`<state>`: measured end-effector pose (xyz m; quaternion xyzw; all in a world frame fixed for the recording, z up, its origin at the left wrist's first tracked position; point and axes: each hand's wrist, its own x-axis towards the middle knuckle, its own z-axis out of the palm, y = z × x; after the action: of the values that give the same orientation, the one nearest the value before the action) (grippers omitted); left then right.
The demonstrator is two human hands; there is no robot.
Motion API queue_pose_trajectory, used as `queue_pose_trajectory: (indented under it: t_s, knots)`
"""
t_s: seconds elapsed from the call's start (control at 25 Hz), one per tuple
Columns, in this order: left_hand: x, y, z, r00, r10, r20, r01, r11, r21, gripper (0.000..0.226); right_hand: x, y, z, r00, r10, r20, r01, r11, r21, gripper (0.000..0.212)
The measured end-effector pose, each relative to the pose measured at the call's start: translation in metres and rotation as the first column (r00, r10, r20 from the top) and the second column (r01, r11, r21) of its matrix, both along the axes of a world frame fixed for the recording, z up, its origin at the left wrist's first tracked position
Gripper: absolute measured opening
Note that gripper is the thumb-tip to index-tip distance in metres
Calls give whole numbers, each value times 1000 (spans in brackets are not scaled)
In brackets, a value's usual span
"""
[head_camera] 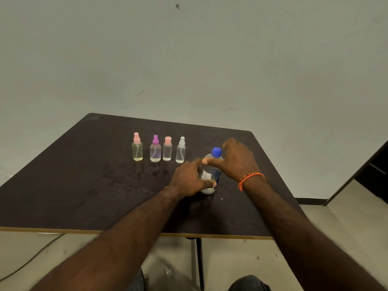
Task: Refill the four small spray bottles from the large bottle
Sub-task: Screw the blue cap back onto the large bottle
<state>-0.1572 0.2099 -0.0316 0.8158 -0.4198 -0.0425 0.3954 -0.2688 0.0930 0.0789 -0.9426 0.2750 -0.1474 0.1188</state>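
A plain pale wall backs the dark counter [84,185], where I see the four small spray bottles standing upright in a row near the far side: a yellowish one with a pink sprayer [137,147], one with a purple sprayer [155,149], one with a pink cap [167,149] and a clear one with a white sprayer [181,150]. All are capped. Just beside them, to the right and nearer me, stands the large bottle [211,175] with its blue cap [216,152] on. My left hand [189,179] grips its body; my right hand [237,159] hovers spread by the cap, holding nothing. I judge the risks: a tall bottle tipping while I twist, or liquid overshooting the narrow necks onto the counter. The white label [206,175] carries print too small to read.
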Motion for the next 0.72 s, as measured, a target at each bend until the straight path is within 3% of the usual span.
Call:
queue_pose_trajectory:
  t_s: [0.08, 0.2, 0.36, 0.44, 0.56, 0.64, 0.72]
  knots:
    - [0, -1, 1, 1000, -6, -2, 6, 1000, 2, 78, -6, -1, 2, 994, 96, 43, -101, 988, 115, 84]
    - [1, 0, 0, 1000, -15, -27, 15, 1000, -1, 70, -5, -2, 11, 960, 265, 94, -275, 956, 107, 50]
    - [0, 1, -1, 1000, -9, -9, 9, 1000, -8, 64, -2, -5, 11, 962, 205, 180, -230, 964, 133, 34]
    - [1, 1, -1, 1000, -6, -7, 6, 1000, 0, 66, 2, -4, 9, 970, 138, 202, -155, 985, 73, 32]
    - [0, 0, 1, 1000, 2, 3, -2, 1000, 27, 71, 4, -1, 8, 977, 71, 202, -73, 997, 2, 50]
    - [-1, 0, 0, 1000, 4, -6, -4, 1000, 21, 73, 2, -3, 11, 983, 123, 140, -137, 986, 91, 73]
    - [0, 1, 0, 1000, 1, -24, -1, 1000, -2, 71, 2, -7, 15, 970, 240, 40, -244, 957, 155, 72]
